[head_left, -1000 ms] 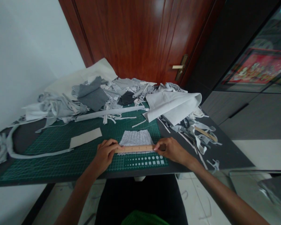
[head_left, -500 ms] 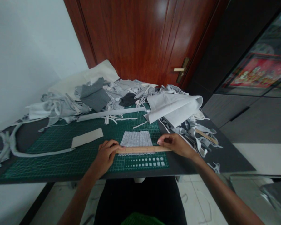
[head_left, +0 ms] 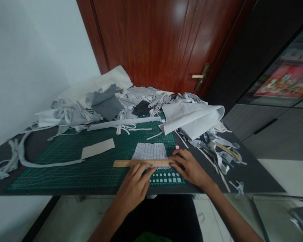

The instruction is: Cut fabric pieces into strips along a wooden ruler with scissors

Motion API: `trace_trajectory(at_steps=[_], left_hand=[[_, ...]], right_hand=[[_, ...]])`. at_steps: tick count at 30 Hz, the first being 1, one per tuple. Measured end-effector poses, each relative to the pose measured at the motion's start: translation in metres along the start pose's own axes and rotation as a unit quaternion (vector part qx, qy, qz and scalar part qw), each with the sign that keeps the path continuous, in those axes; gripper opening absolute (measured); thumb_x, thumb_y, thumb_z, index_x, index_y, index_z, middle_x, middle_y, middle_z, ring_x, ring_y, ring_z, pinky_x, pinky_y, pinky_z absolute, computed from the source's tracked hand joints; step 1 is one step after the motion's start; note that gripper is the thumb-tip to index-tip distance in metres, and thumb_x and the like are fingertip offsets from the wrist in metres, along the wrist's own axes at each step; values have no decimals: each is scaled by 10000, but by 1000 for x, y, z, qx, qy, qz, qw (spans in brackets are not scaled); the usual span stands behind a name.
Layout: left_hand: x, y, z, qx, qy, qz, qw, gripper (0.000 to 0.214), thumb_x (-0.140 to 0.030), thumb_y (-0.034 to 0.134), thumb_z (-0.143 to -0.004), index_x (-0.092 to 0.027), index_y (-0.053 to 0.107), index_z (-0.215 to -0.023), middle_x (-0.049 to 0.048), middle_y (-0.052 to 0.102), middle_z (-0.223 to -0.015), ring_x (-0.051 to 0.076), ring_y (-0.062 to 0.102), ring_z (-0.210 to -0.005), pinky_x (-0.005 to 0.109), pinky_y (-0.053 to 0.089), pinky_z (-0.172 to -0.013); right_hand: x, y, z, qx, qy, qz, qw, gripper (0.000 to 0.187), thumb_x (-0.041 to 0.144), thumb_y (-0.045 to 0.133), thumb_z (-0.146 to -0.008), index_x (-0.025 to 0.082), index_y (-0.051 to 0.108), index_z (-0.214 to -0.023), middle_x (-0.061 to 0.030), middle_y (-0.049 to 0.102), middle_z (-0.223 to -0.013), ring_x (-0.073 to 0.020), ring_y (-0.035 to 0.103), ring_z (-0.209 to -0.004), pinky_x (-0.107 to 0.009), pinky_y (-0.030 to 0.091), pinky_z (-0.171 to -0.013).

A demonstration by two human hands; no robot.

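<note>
A wooden ruler point(head_left: 123, 163) lies across the lower part of a grey pleated piece of fabric point(head_left: 150, 151), on the green cutting mat point(head_left: 65, 174). My left hand point(head_left: 136, 183) presses on the ruler's near edge around its middle, fingers bent over it and thumb stretched to the right. At the ruler's right end, my right hand point(head_left: 188, 166) has its fingers curled and their tips on the wood and the fabric's edge. A small pink piece point(head_left: 177, 147), too small to name, lies just beyond the right fingers.
A beige strip point(head_left: 98, 148) lies on the mat to the left. Heaps of grey fabric scraps point(head_left: 65, 112) line the back. A large white cloth point(head_left: 192, 117) and more scraps, with a wooden stick point(head_left: 228, 151) among them, are at the right. Behind stands a wooden door point(head_left: 146, 43).
The ruler has shifted left over the fabric. My left hand has moved right to the ruler's middle; my right fingers have come onto its right end. The pink piece now shows on the table.
</note>
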State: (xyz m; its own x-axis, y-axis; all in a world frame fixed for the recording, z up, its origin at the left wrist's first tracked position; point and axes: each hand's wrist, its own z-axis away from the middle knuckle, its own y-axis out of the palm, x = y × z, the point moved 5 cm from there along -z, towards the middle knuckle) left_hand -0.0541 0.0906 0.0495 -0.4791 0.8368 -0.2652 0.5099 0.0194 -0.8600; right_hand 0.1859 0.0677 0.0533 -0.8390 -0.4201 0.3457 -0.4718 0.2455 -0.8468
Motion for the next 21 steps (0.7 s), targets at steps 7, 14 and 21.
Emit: trace_trajectory(at_steps=[7, 14, 21], left_hand=[[-37, 30, -1, -2, -91, -21, 996, 489, -76, 468, -967, -216, 578, -1422, 108, 626, -1252, 297, 564, -1163, 501, 509, -977], [-43, 32, 1, -44, -104, -12, 994, 430, -70, 462, -971, -216, 622, -1343, 103, 579, -1401, 292, 511, -1304, 503, 462, -1099], [-45, 30, 4, -17, -71, -19, 997, 451, -101, 453, -988, -206, 556, -1415, 106, 598, -1437, 287, 536, -1339, 501, 468, -1117]], right_hand=[[-1, 6, 1, 4, -17, -53, 998, 264, 237, 591, -1030, 269, 698, -1269, -89, 659, -1175, -266, 593, -1101, -461, 510, -968], [-1, 6, 3, 21, -9, -62, 998, 306, 220, 584, -1028, 270, 669, -1318, -87, 637, -1161, -266, 576, -1078, -463, 490, -949], [-1, 6, 6, 20, -12, -78, 997, 311, 228, 577, -1032, 273, 670, -1325, -91, 635, -1154, -264, 575, -1068, -468, 503, -955]])
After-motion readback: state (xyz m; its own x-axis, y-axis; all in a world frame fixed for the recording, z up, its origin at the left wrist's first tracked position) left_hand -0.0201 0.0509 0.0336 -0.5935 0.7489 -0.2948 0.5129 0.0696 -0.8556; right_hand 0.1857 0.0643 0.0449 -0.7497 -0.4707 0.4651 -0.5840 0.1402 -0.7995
